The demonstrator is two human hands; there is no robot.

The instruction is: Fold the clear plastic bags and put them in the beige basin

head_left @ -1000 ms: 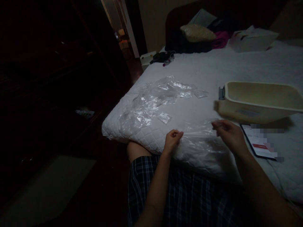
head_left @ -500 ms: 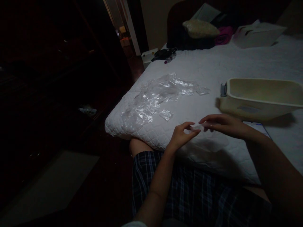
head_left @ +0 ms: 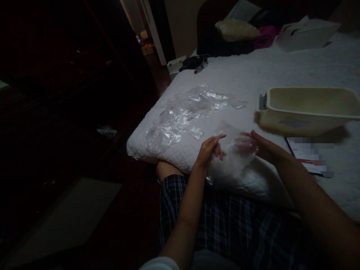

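A clear plastic bag (head_left: 229, 163) hangs spread between my two hands over the near edge of the bed. My left hand (head_left: 210, 150) grips its left side, thumb stretched along the top and fingers curled. On the other side, my right hand (head_left: 260, 146) holds the bag, its blurred fingers showing through the film; whether they are inside or behind it I cannot tell. Just beyond and to the left, a pile of crumpled clear plastic bags (head_left: 185, 114) lies on the white quilted bedding (head_left: 234, 77).
A cream plastic bin (head_left: 300, 125) with a grey latch sits at right. Nearer lies a flat item like a phone or card (head_left: 298, 150), partly pixelated. Toward the headboard are a pale pillow-like bundle (head_left: 237, 30), a magenta roll (head_left: 264, 36) and a white box (head_left: 308, 35).
My hands have moved apart, and the bag, earlier pinched between close fingertips, is now spread open between them. The flat item on the right shows more fully.
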